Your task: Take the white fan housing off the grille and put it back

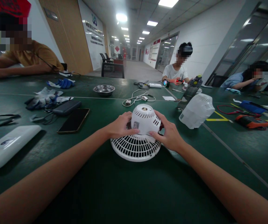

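Two hands, my left hand (122, 126) and right hand (170, 132), clasp one white housing (145, 119) between them, thumbs in front, directly over one round grille (136, 151) on one green table (134, 189). Outward lie one phone (73, 121) leftward, one white plastic cover (197, 110) rightward, and one metal bowl (104, 89) beyond.

White wall (208, 34), grey floor (136, 69), lit ceiling panels (121, 17).

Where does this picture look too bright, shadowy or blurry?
In the head view, a ceiling light glares white; same view, a dark shadow lies beside the white case; same view, the label on the white vented housing is too blurry to read.
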Demonstrator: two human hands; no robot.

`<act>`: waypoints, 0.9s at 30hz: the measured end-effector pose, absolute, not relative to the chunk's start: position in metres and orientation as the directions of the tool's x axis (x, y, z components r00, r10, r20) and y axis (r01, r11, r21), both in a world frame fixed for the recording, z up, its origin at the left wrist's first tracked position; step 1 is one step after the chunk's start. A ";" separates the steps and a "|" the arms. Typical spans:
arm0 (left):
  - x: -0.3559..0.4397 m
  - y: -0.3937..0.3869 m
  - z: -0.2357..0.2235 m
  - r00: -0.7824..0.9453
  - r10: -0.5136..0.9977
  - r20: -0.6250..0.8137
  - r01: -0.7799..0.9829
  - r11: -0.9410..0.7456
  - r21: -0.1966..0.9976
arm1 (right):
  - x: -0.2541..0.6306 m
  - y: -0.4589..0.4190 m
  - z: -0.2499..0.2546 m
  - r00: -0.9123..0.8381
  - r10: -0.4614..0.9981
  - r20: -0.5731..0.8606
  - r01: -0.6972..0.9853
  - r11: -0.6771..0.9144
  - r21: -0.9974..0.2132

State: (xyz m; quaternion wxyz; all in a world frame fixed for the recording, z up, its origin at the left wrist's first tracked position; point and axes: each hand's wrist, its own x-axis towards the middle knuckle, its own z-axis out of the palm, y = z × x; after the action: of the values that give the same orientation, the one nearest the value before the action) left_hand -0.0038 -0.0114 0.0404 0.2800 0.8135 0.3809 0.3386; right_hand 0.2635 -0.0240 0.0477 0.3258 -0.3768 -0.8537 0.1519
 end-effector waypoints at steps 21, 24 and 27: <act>-0.007 -0.004 0.033 0.615 0.670 0.415 0.513 -0.740 0.436 | 0.262 -0.033 0.046 -0.522 0.624 0.582 0.558 0.765 -0.320; -0.008 -0.004 0.032 0.614 0.664 0.427 0.502 -0.746 0.438 | 0.260 -0.034 0.046 -0.538 0.639 0.550 0.571 0.756 -0.319; -0.009 -0.004 0.032 0.612 0.667 0.424 0.495 -0.742 0.453 | 0.259 -0.034 0.046 -0.554 0.643 0.528 0.572 0.755 -0.320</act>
State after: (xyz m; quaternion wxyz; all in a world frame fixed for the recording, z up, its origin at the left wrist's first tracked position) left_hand -0.0091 -0.0044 0.0317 0.1467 0.8858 0.3280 0.2937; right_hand 0.2593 -0.0337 0.0459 0.3220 -0.3454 -0.8798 0.0552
